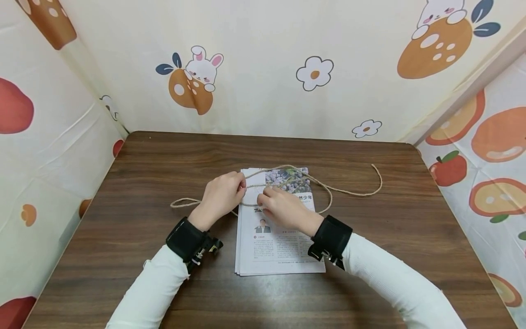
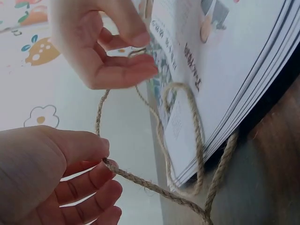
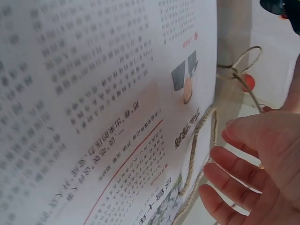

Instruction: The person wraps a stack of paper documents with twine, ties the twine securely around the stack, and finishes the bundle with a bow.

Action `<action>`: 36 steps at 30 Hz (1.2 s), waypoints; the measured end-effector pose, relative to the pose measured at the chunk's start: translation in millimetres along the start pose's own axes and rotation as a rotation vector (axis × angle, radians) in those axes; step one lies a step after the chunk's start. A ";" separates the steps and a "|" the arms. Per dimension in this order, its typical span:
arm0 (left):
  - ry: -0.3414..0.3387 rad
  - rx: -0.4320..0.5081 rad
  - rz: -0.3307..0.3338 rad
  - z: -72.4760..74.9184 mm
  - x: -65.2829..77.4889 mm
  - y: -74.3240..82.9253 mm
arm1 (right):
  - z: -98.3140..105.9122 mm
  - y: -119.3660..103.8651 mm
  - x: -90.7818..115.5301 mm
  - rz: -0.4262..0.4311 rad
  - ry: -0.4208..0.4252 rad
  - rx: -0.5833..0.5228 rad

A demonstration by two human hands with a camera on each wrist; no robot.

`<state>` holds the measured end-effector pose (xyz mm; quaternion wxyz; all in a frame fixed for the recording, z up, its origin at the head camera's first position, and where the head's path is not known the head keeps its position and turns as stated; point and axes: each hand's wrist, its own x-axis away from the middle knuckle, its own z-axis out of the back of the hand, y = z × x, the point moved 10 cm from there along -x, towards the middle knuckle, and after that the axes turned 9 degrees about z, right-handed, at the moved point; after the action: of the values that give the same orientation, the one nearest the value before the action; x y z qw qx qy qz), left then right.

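Observation:
A stack of printed newspapers point(image 1: 283, 256) lies on the table, with a thin twisted twine point(image 1: 353, 193) running across its upper part and looping out past both sides. Over the stack's left edge, my left hand point(image 1: 222, 195) pinches the twine between thumb and index finger; the pinched twine point(image 2: 154, 188) shows plainly in the left wrist view. My right hand point(image 1: 287, 209) hovers over the printed page, its fingers loosely bent and the thumb apart from them. In the right wrist view, nothing sits between those fingers point(image 3: 232, 180), and a twine loop point(image 3: 193, 145) lies on the paper beyond.
The brown wooden table point(image 1: 394, 256) extends on all sides of the stack. Behind it hangs a pale curtain point(image 1: 255, 82) printed with fruit, rabbits and flowers. A small twine loop point(image 1: 181, 203) sticks out left of the left hand. Black straps point(image 1: 186, 240) circle both wrists.

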<state>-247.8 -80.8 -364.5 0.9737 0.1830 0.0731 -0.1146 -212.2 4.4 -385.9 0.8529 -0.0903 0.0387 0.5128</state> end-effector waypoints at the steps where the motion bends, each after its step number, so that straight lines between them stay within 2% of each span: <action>1: 0.003 0.004 0.003 0.2 -0.7 -1.4 | -1.3 0.4 -2.0 0.003 -0.004 0.006; 10: -0.003 0.037 0.045 0.7 -6.9 -11.7 | -15.7 5.4 -15.2 -0.007 -0.029 0.077; 19: -0.009 0.037 0.066 -1.6 -7.6 -18.8 | -29.3 0.4 -13.5 0.005 -0.089 0.189; 25: -0.010 0.035 0.069 -2.8 -5.8 -18.3 | -36.3 1.6 -10.9 -0.033 -0.146 0.177; 29: -0.019 0.037 0.056 -4.2 -4.6 -16.0 | -35.4 -2.7 -8.8 -0.012 -0.160 0.159; 36: -0.046 0.040 0.012 -9.0 0.9 -9.4 | -10.2 -23.8 1.5 0.076 -0.070 0.010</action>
<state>-250.3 -86.2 -376.2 0.9719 0.2001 0.0474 -0.1143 -190.3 -7.2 -393.4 0.8339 -0.0666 0.0148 0.5477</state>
